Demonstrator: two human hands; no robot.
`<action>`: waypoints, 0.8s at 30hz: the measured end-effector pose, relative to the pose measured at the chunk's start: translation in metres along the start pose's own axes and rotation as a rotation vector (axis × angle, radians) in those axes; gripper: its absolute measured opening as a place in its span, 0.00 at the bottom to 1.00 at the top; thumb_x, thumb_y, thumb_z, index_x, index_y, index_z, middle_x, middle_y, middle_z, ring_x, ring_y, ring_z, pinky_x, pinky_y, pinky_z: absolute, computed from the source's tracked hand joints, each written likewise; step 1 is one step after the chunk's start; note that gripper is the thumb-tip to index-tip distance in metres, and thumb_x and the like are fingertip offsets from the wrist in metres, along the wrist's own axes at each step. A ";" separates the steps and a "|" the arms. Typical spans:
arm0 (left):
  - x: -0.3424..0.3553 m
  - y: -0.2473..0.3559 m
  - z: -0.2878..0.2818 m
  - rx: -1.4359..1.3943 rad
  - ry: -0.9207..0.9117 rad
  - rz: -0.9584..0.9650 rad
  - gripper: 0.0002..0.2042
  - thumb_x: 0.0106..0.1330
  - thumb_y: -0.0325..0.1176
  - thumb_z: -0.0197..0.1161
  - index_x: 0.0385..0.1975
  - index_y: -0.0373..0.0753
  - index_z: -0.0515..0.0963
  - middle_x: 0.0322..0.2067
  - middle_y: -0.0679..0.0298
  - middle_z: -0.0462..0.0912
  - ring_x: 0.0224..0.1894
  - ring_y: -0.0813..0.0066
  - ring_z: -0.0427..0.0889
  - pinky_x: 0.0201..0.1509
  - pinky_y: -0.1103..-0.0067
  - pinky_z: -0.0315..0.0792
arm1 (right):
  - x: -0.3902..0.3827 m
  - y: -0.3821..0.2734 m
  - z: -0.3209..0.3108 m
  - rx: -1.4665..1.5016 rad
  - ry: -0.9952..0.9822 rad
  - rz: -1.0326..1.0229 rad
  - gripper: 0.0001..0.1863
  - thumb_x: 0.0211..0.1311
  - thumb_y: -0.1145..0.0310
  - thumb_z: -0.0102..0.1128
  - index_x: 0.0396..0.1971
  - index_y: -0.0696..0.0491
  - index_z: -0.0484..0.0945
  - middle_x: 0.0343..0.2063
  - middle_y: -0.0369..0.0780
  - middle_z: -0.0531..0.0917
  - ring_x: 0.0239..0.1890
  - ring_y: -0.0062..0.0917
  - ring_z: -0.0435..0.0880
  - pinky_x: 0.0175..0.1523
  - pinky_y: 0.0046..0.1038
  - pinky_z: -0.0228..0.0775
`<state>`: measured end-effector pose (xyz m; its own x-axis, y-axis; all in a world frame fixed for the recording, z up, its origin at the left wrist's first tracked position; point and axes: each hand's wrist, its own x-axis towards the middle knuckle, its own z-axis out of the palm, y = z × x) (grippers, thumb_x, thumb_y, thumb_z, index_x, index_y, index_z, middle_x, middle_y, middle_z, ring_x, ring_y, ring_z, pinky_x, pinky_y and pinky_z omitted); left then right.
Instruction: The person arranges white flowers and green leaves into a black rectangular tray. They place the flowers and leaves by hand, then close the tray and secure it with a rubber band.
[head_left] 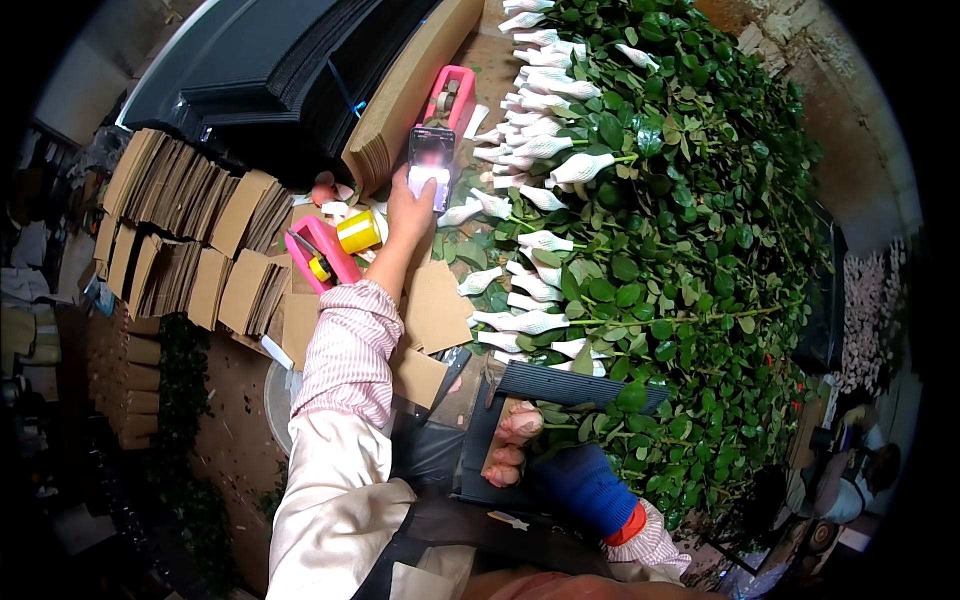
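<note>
At the upper middle my left hand (408, 208) grips a phone (428, 182) with a lit screen, just below a pink tape dispenser (450, 92). A second pink dispenser (338, 258) and a yellow tape roll (358, 232) lie beside my left wrist. Low on the right, my right hand (580, 485), in a blue glove, is next to pink roses (508, 465) in a dark corrugated wrap (530, 375); its fingers are blurred and partly hidden. Long-stemmed roses with white mesh sleeves (580, 168) lie in rows along the right of the worktable (492, 45).
Stacks of cardboard pieces (210, 285) line the left, below black corrugated sheets (250, 90). Loose card (440, 305) lies by my left forearm. Dense rose foliage (700, 250) covers the right. Another person (860, 470) is at the far lower right. Green stems (180, 420) are lower down at left.
</note>
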<state>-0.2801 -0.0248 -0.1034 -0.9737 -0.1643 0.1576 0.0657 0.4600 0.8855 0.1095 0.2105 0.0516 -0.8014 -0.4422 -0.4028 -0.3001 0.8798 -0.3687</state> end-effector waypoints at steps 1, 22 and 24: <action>0.001 0.000 0.000 0.010 0.000 -0.015 0.32 0.66 0.43 0.66 0.66 0.31 0.67 0.56 0.40 0.80 0.59 0.46 0.81 0.63 0.64 0.72 | 0.000 0.000 0.000 0.003 -0.003 0.002 0.10 0.62 0.64 0.57 0.27 0.50 0.84 0.27 0.43 0.88 0.29 0.38 0.89 0.30 0.40 0.78; -0.003 0.002 0.001 0.050 -0.013 0.002 0.43 0.58 0.46 0.76 0.67 0.28 0.63 0.56 0.45 0.82 0.57 0.55 0.84 0.61 0.69 0.74 | 0.003 -0.006 -0.017 0.016 -0.066 0.007 0.11 0.62 0.65 0.55 0.28 0.51 0.85 0.28 0.44 0.88 0.30 0.39 0.89 0.33 0.41 0.79; -0.005 0.006 0.001 0.100 -0.043 0.031 0.44 0.58 0.46 0.77 0.68 0.29 0.62 0.55 0.46 0.82 0.57 0.55 0.83 0.62 0.69 0.74 | 0.001 -0.003 -0.010 0.018 -0.030 0.001 0.09 0.60 0.64 0.57 0.28 0.50 0.84 0.27 0.43 0.87 0.29 0.39 0.88 0.32 0.41 0.78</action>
<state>-0.2755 -0.0200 -0.0992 -0.9803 -0.1119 0.1631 0.0757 0.5494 0.8321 0.1041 0.2090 0.0611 -0.7856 -0.4464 -0.4285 -0.2893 0.8771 -0.3834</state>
